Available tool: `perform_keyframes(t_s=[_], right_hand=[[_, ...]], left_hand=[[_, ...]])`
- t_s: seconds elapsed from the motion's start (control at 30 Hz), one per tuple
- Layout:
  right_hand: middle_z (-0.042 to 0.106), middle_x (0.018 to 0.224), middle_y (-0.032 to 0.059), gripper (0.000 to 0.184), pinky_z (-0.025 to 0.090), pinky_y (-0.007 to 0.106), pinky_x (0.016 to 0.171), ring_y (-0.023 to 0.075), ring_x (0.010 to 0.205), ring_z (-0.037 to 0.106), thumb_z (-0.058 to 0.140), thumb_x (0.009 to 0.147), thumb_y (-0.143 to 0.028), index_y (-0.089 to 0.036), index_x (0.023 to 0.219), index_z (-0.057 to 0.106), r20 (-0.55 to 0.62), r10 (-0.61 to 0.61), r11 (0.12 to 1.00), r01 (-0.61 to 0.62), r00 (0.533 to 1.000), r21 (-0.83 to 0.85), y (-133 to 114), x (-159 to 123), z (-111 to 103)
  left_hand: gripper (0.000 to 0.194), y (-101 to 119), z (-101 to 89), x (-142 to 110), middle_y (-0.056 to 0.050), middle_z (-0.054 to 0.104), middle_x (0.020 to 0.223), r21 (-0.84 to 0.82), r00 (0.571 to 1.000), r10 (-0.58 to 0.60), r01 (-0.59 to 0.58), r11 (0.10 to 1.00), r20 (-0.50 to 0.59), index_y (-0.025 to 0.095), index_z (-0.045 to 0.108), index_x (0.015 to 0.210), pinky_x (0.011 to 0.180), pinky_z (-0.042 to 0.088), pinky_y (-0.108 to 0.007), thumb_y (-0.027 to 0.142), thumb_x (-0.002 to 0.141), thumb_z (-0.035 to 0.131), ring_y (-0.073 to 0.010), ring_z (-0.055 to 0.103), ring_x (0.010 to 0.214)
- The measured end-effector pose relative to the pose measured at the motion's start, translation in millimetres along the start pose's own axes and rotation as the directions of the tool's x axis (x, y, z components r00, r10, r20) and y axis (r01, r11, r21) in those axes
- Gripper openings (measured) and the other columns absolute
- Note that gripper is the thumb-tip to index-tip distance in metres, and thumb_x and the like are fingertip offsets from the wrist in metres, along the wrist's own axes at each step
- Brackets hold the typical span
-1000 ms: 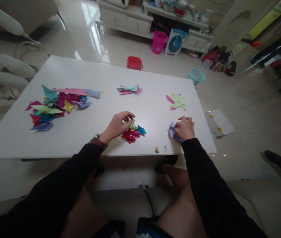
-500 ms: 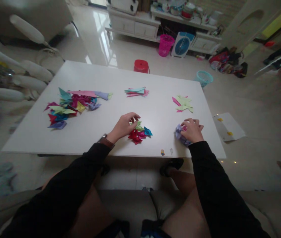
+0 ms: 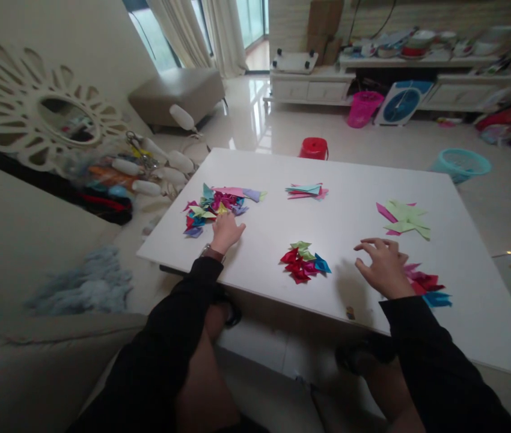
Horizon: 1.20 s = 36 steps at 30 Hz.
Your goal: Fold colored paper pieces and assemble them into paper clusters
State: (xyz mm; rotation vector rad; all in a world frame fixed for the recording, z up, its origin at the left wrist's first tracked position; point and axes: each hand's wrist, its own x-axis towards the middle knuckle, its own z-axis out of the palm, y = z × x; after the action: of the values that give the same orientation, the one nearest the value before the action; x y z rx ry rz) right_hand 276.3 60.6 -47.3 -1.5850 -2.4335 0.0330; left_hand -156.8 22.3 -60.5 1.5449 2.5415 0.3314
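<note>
My left hand reaches to the near edge of a mixed pile of folded paper pieces on the white table's left side. Its thumb is spread out, and its fingertips are at a yellow folded piece; no piece shows lifted in them. Over the right part of the table hovers my right hand, fingers apart and slightly bent, holding nothing visible. Behind its wrist lies a small pile of pink, red and blue folded paper, partly hidden. Between the hands sits a cluster of red, green, magenta and blue folded pieces.
A stack of thin folded strips lies toward the white table's far side. Light-green and pink folded paper is at the right. Beyond the table stand a red stool, a pink bin and a light-blue basket.
My view has swung left. My left hand has gone from the middle cluster to the left pile. My right hand has come off the right-hand pile, leftward, and opened.
</note>
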Motion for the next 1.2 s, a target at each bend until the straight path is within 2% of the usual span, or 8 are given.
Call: perform_keyframes(t_s=[0.17, 0.37, 0.5, 0.63, 0.8, 0.9, 1.0, 1.2], right_hand=[[0.064, 0.124, 0.0110, 0.023, 0.037, 0.045, 0.080, 0.0362, 0.117, 0.044, 0.056, 0.084, -0.030, -0.026, 0.100, 0.071, 0.023, -0.033, 0.999, 0.032, 0.999, 0.034, -16, 4, 7], [0.064, 0.123, 0.0104, 0.022, 0.037, 0.044, 0.079, 0.0352, 0.117, 0.045, 0.057, 0.084, -0.030, -0.026, 0.100, 0.071, 0.045, -0.058, 0.998, 0.056, 0.997, 0.039, -18, 4, 13], [0.065, 0.122, 0.0103, 0.021, 0.037, 0.045, 0.079, 0.0355, 0.116, 0.045, 0.056, 0.085, -0.033, -0.026, 0.100, 0.071, 0.041, -0.051, 0.998, 0.050, 0.998, 0.039, -16, 3, 13], [0.065, 0.122, 0.0110, 0.021, 0.037, 0.044, 0.078, 0.0361, 0.116, 0.045, 0.056, 0.086, -0.032, -0.026, 0.099, 0.071, 0.041, -0.041, 0.998, 0.039, 0.998, 0.045, -15, 1, 9], [0.067, 0.119, 0.0110, 0.020, 0.038, 0.046, 0.081, 0.0361, 0.116, 0.047, 0.057, 0.086, -0.032, -0.025, 0.099, 0.071, 0.026, -0.005, 0.991, 0.001, 1.000, 0.137, -20, 3, 5], [0.068, 0.112, 0.0109, 0.019, 0.041, 0.047, 0.085, 0.0337, 0.112, 0.051, 0.057, 0.086, -0.033, -0.023, 0.096, 0.070, -0.012, 0.042, 0.949, -0.036, 0.999, 0.313, -31, 6, 2], [0.069, 0.104, 0.0096, 0.022, 0.046, 0.041, 0.081, 0.0268, 0.098, 0.060, 0.058, 0.088, -0.037, -0.021, 0.097, 0.069, -0.019, 0.122, 0.805, -0.088, 0.992, 0.587, -45, 12, 0], [0.068, 0.099, 0.0075, 0.033, 0.050, 0.034, 0.072, 0.0201, 0.085, 0.063, 0.063, 0.086, -0.045, -0.018, 0.105, 0.066, 0.014, 0.297, 0.521, -0.174, 0.955, 0.835, -55, 25, 2]], left_hand=[[0.046, -49, -3.0, 8, -0.018, 0.037, 0.160, 0.040, 0.987, -0.148, 0.146, 0.988, 0.056, 0.015, 0.064, 0.125, 0.109, 0.036, -0.063, 0.039, 0.085, 0.057, -0.0429, 0.033, 0.142], [0.045, -67, 4.2, 8, -0.013, 0.041, 0.158, 0.023, 0.978, -0.187, 0.185, 0.982, 0.096, 0.021, 0.064, 0.124, 0.106, 0.036, -0.063, 0.037, 0.082, 0.056, -0.0428, 0.035, 0.139], [0.056, -66, 2.3, 10, -0.015, 0.041, 0.157, -0.013, 0.967, -0.226, 0.229, 0.973, 0.120, 0.022, 0.055, 0.135, 0.108, 0.035, -0.065, 0.039, 0.081, 0.058, -0.0448, 0.036, 0.139], [0.062, -57, -6.1, 12, -0.021, 0.040, 0.155, -0.064, 0.974, -0.227, 0.227, 0.972, 0.017, 0.017, 0.047, 0.141, 0.109, 0.036, -0.063, 0.039, 0.084, 0.058, -0.0436, 0.038, 0.139], [0.058, -9, -15.9, 3, -0.020, 0.041, 0.152, -0.216, 0.979, 0.028, -0.073, 0.974, -0.203, 0.013, 0.046, 0.142, 0.113, 0.040, -0.049, 0.026, 0.086, 0.057, -0.0330, 0.040, 0.142], [0.054, 39, -15.0, -18, -0.017, 0.047, 0.149, -0.281, 0.911, 0.304, -0.381, 0.881, -0.280, 0.014, 0.049, 0.140, 0.118, 0.037, -0.046, 0.020, 0.087, 0.055, -0.0291, 0.043, 0.142], [0.054, 86, -7.6, -45, -0.015, 0.051, 0.148, -0.311, 0.774, 0.571, -0.633, 0.709, -0.275, 0.018, 0.050, 0.142, 0.116, 0.040, -0.048, 0.017, 0.088, 0.055, -0.0293, 0.048, 0.137], [0.053, 144, 13.2, -83, -0.015, 0.053, 0.147, -0.321, 0.489, 0.826, -0.859, 0.399, -0.280, 0.015, 0.050, 0.141, 0.114, 0.044, -0.047, 0.012, 0.088, 0.054, -0.0287, 0.050, 0.135]])
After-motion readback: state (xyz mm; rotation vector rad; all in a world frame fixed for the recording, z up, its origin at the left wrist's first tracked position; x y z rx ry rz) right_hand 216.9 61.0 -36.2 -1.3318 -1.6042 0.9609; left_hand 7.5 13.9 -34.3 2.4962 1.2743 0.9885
